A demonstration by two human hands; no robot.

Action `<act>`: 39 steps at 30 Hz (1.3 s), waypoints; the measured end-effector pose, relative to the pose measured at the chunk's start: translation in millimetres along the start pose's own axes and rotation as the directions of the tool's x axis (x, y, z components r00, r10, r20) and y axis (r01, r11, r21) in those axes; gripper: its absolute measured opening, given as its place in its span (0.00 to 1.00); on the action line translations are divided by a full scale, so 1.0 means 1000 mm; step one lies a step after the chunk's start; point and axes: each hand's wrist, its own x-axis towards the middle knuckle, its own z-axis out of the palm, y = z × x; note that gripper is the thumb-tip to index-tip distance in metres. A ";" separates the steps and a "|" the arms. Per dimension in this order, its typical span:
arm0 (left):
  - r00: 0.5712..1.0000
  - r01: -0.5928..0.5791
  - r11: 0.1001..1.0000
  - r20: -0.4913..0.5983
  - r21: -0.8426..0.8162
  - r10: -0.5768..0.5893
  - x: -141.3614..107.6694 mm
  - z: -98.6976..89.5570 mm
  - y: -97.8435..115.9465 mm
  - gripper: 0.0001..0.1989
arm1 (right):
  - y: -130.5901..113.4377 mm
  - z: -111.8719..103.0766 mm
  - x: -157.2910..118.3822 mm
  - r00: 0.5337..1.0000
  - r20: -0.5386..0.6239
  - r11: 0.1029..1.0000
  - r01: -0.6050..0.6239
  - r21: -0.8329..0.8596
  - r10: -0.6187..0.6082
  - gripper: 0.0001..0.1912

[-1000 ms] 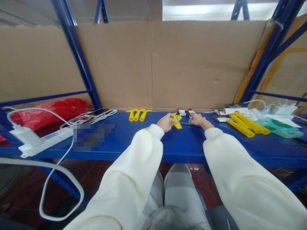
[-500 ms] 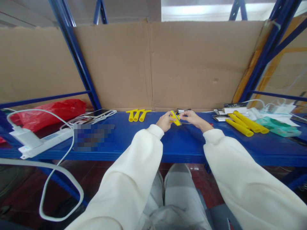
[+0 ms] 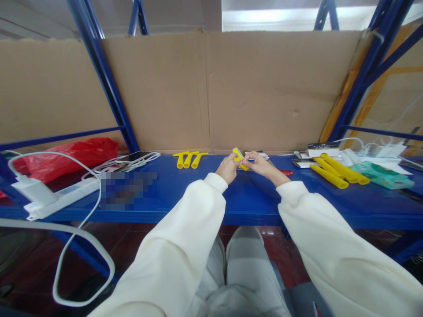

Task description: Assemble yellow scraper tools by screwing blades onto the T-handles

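Over the middle of the blue table, my left hand [image 3: 227, 168] is closed around a yellow scraper head [image 3: 237, 154], a T-shaped plastic piece with a pale strip along its wide edge. Thumb and fingers of my right hand [image 3: 259, 165] pinch together at the same piece from the other side, their tips meeting in front of it. Whether something small sits between those fingertips cannot be made out. Just beyond the right wrist lies a red tool handle [image 3: 286, 172], partly hidden. Several similar yellow T-shaped pieces [image 3: 195, 161] lie in a row to the left.
Yellow tubes [image 3: 333, 177] lie at the right beside small boxes [image 3: 322, 149] and a green packet [image 3: 381, 175]. At the left are a red bag [image 3: 72, 158], a white power strip [image 3: 66, 198], cables and a phone [image 3: 137, 156]. Cardboard [image 3: 264, 88] stands behind the blue table [image 3: 247, 202].
My right hand has moved left and its fingertips have closed in on the yellow scraper head. The scraper head has tilted and shifted slightly; more of the red handle shows.
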 end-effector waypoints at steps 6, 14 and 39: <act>1.000 0.023 1.000 0.020 -0.006 -0.023 0.000 -0.001 0.003 0.17 | -0.002 0.001 -0.001 0.999 0.030 0.999 0.023 -0.036 -0.022 0.08; 0.998 0.042 0.999 0.038 0.003 -0.042 -0.001 -0.004 0.006 0.17 | -0.006 0.002 -0.003 1.000 0.011 1.000 -0.005 -0.027 0.006 0.06; 0.996 0.062 0.998 0.060 0.020 -0.063 -0.002 -0.006 0.010 0.16 | -0.013 0.009 -0.005 0.972 0.011 0.960 -0.232 0.156 0.234 0.05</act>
